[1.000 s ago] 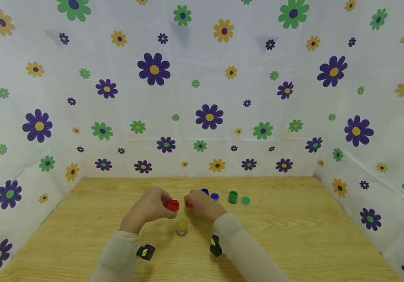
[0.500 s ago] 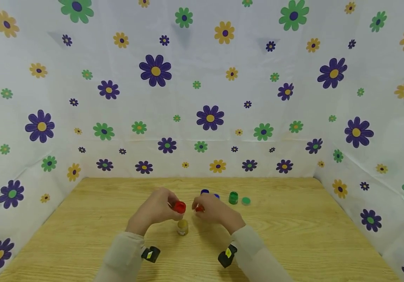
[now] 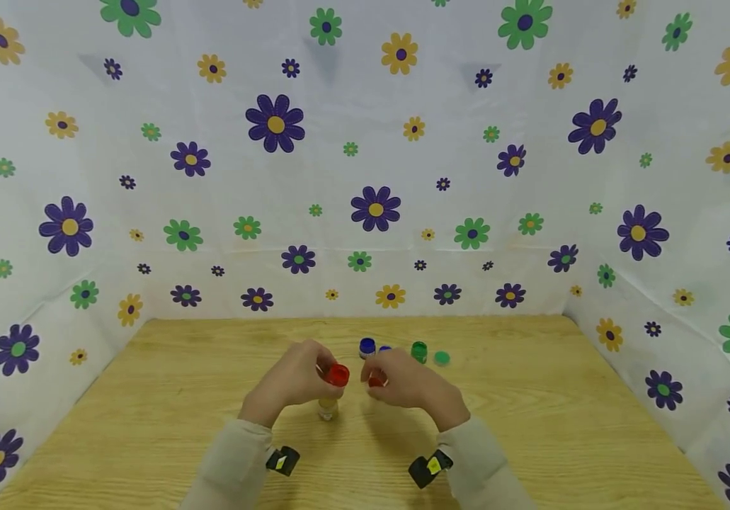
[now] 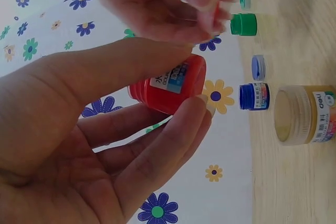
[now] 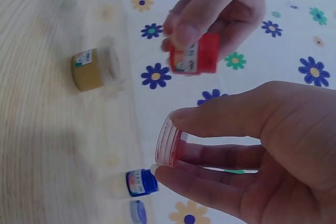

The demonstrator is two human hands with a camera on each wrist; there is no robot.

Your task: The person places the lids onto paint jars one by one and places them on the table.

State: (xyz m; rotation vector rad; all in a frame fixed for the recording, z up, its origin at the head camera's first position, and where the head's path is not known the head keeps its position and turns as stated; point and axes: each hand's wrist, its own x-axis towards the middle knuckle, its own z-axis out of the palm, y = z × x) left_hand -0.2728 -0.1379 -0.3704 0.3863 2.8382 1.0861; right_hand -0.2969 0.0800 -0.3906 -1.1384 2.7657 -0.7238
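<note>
A flowered sheet (image 3: 243, 177) rises behind the wooden desk (image 3: 562, 432). Over it, the left hand (image 3: 294, 375) has its fingers clamped on the red jar (image 4: 170, 83); below stands the yellow jar (image 4: 317, 115). Farther right stand the green jar (image 3: 418, 353) and blue jar (image 3: 367, 348). The right hand (image 3: 409, 382), just right, pinches the red lid (image 5: 169, 142) in its fingers; the green lid (image 3: 442, 358) and blue lid (image 4: 259, 67) lie beside their jars.

Illumination is diffuse and moderate. A soft shadow extends across the table (image 3: 530, 425) from beneath the right hand (image 3: 403, 379) toward the near edge. Left wrist view: right hand slightly blurred. Right wrist view: table's far edge pale and hazy; glare or defocus cannot be distinguished.
</note>
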